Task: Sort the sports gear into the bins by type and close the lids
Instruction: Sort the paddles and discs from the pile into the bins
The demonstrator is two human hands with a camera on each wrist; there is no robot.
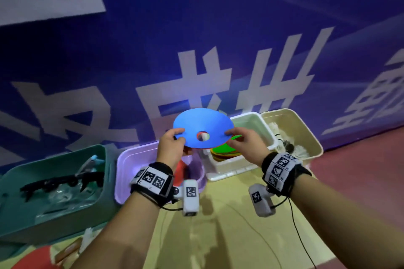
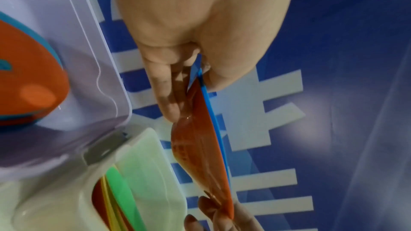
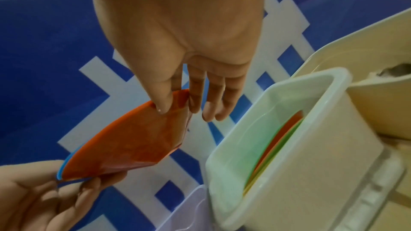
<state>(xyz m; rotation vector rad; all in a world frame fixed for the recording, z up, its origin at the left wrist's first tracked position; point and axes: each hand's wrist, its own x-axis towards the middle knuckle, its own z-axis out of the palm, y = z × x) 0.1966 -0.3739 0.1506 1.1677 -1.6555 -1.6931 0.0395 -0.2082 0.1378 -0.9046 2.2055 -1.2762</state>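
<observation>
Above the white bin (image 1: 229, 172), two flat marker discs, blue disc (image 1: 202, 125) over orange disc (image 3: 131, 145), are held up together. Left of the bin's stacked discs (image 1: 225, 152), the left hand (image 1: 170, 144) pinches the pair's edge; to the right, the right hand (image 1: 246, 143) pinches the opposite edge, thumb on top. The step appears to be sorting discs; the next move likely calls for lowering both flat onto that stack. Lids are nowhere visible, and the purple bin (image 1: 131, 159) and beige bin (image 1: 306, 137) beside the white one show their contents only partly.
</observation>
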